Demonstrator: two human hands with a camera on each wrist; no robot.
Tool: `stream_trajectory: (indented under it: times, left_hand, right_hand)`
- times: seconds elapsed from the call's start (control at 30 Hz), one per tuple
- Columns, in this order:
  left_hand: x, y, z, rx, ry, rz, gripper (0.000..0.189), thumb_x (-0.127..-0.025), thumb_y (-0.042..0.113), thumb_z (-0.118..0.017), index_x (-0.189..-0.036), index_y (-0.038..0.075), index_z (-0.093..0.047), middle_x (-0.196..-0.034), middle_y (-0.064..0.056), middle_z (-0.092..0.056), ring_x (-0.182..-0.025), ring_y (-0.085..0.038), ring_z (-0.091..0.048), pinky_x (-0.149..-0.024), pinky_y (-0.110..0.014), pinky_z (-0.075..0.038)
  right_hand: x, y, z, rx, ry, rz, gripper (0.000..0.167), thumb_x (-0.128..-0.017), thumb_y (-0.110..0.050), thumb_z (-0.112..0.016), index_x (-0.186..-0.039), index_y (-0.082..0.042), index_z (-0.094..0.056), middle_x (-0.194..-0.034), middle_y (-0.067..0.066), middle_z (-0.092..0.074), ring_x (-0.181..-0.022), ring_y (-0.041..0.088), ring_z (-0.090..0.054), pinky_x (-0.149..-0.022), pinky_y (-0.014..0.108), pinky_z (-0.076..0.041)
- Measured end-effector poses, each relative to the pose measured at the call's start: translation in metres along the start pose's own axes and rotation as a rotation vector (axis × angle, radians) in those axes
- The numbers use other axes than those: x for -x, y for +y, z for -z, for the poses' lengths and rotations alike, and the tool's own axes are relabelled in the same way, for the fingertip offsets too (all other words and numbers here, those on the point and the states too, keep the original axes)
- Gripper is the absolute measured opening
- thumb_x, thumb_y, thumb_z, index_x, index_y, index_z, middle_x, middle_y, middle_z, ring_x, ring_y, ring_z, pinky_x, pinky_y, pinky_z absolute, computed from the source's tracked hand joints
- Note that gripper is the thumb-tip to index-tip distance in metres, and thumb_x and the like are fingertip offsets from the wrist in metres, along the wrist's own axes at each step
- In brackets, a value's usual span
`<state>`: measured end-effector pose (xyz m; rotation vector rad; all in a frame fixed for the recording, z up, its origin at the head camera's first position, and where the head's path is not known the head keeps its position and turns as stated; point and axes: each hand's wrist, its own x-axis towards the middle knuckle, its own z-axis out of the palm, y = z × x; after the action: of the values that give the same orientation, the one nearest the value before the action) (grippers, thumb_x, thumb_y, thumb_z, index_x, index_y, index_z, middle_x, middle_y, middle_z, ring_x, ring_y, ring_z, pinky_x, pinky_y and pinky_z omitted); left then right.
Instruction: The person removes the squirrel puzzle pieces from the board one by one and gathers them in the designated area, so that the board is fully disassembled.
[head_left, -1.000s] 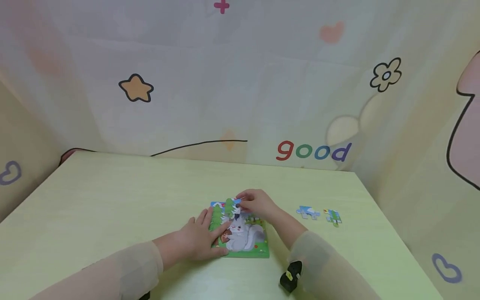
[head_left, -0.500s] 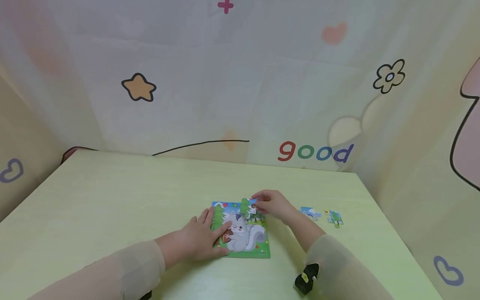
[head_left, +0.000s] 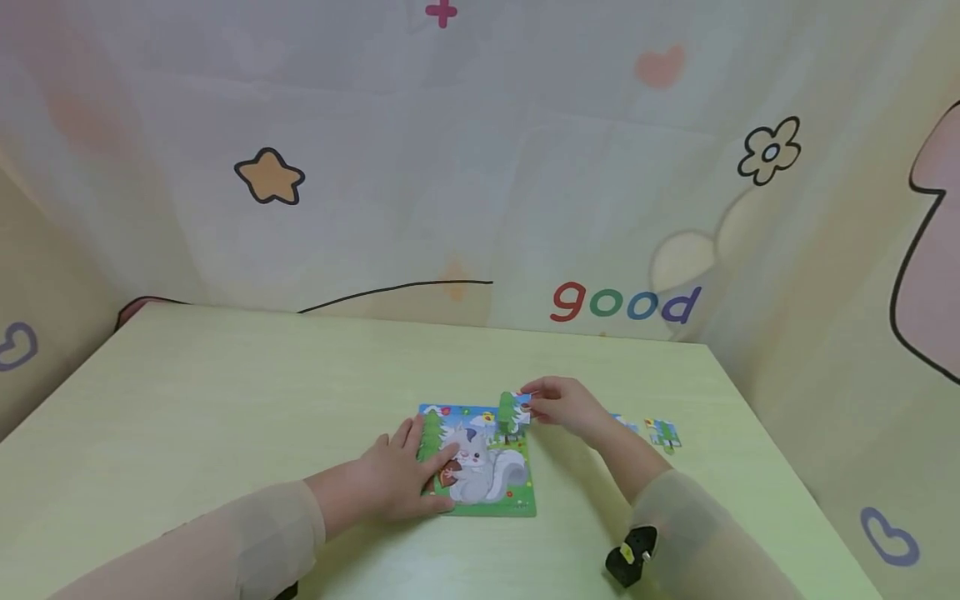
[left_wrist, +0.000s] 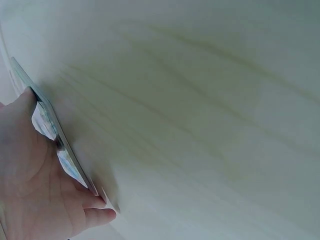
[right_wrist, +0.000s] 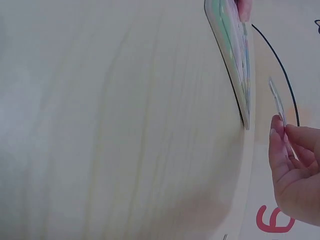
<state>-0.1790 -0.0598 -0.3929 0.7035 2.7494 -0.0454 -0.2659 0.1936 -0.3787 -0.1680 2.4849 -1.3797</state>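
Note:
A squirrel jigsaw puzzle board (head_left: 491, 507) with a green lower border lies on the table. My left hand (head_left: 393, 479) rests spread over its left side, with the thumb near the bottom edge. In the left wrist view, the fingers (left_wrist: 95, 216) reach past the edge of the board (left_wrist: 65, 147). My right hand (head_left: 568, 408) pinches a jigsaw piece (head_left: 510, 412), printed with a green tree, by its right side. This piece overlaps the board's upper right corner. Seen edge-on in the right wrist view, the piece (right_wrist: 276, 97) is raised above the board (right_wrist: 226, 52).
Right of the board, two loose jigsaw pieces lie on the pale table (head_left: 247, 392): one with a tree (head_left: 664, 434), another (head_left: 624, 422) partly behind the right wrist. A printed cloth backdrop (head_left: 375, 167) stands behind the table. A small black device (head_left: 630, 557) is on the right cuff.
My right hand has moved right with the tree piece, from the board's top middle to its upper right corner, uncovering the picture there. The left hand stays on the board.

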Motion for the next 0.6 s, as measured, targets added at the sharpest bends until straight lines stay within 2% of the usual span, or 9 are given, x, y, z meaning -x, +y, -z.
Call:
stream_trajectory:
  times: [0.23, 0.6]
  left_hand:
    - [0.0, 0.0, -0.001, -0.014, 0.011, 0.003, 0.075, -0.085, 0.071, -0.037, -0.148, 0.031, -0.026, -0.15, -0.026, -0.014, -0.136, -0.041, -0.018, -0.102, -0.053, -0.029]
    - [0.002, -0.001, -0.002, -0.012, 0.012, 0.008, 0.075, -0.085, 0.071, -0.038, -0.148, 0.031, -0.027, -0.15, -0.026, -0.015, -0.136, -0.041, -0.019, -0.102, -0.053, -0.029]
  right_hand:
    - [0.002, 0.003, 0.011, 0.014, 0.017, -0.012, 0.026, -0.092, -0.003, -0.055, -0.118, 0.001, -0.06, -0.103, 0.012, -0.063, -0.086, 0.02, -0.061, -0.08, 0.033, -0.051]
    - [0.002, 0.016, 0.028, 0.025, 0.017, 0.027, 0.026, -0.093, -0.002, -0.053, -0.117, 0.005, -0.058, -0.104, 0.015, -0.063, -0.085, 0.019, -0.061, -0.08, 0.035, -0.051]
